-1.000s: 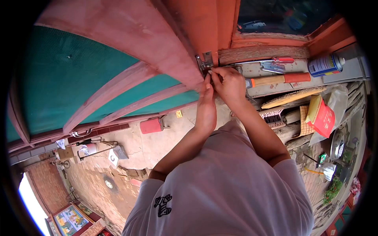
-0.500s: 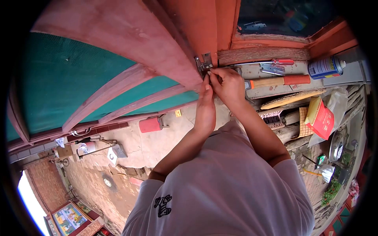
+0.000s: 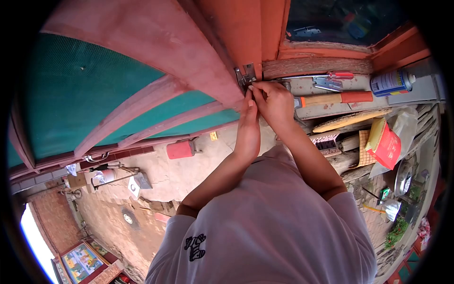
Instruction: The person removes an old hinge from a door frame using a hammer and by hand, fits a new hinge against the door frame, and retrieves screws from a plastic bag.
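A metal hinge (image 3: 246, 73) sits at the joint between the orange-red door frame (image 3: 239, 28) and the pinkish screen door (image 3: 142, 33). My right hand (image 3: 275, 102) is closed in a pinch at the hinge's lower edge; whatever lies between thumb and forefinger is too small to name. Just below and to its left, my left hand (image 3: 248, 130) points upward with its fingers pressed together against the door edge. Its fingertips are partly hidden, and I cannot make out what they hold. The two hands nearly touch.
On the sill to the right lie a hammer (image 3: 338, 98), a red-handled screwdriver (image 3: 339, 75), another metal hinge (image 3: 327, 84) and a spray can (image 3: 391, 83). Below them are a red-and-yellow bag (image 3: 384, 144) and stacked logs. A red stool (image 3: 180, 149) stands behind the door.
Both hands stay at the hinge with almost the same grip. The view has shifted very slightly.
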Tool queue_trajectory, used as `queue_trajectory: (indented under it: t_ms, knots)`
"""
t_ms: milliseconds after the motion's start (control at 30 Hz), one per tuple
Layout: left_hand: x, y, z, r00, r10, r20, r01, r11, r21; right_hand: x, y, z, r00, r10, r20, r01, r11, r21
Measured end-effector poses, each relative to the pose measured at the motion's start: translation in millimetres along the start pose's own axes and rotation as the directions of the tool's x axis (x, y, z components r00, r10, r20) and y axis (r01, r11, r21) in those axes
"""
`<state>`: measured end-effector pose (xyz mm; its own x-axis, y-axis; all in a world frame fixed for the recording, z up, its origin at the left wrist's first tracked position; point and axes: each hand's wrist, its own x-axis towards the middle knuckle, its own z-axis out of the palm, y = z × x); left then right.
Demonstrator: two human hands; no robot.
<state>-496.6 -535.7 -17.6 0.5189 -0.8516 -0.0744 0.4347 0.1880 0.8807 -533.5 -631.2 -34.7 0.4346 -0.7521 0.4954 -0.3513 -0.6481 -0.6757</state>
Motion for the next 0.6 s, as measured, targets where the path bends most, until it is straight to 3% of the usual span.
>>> queue_trajectory:
  t_ms: [200,300,400,500,600]
  knots:
    - [15,-7,8,0.971,-0.191,-0.147,0.129,0.928,-0.350,5,-1,-4,0.998,0.030,0.048,-0.032,0.998,0.052]
    - [18,-9,17,0.958,-0.228,-0.175,0.104,0.842,-0.530,7,-4,-8,0.992,0.073,0.102,-0.081,0.994,0.080]
    - [23,-18,13,0.958,-0.247,-0.148,0.093,0.751,-0.654,10,-5,-10,0.984,0.092,0.154,-0.103,0.993,0.066]
    - [32,-20,2,0.923,-0.378,-0.070,0.183,0.592,-0.785,14,-6,-12,0.981,0.063,0.184,-0.067,0.998,0.017]
    - [35,-22,0,0.925,-0.376,-0.047,0.181,0.547,-0.818,19,-4,-15,0.979,0.029,0.201,-0.027,1.000,-0.014]
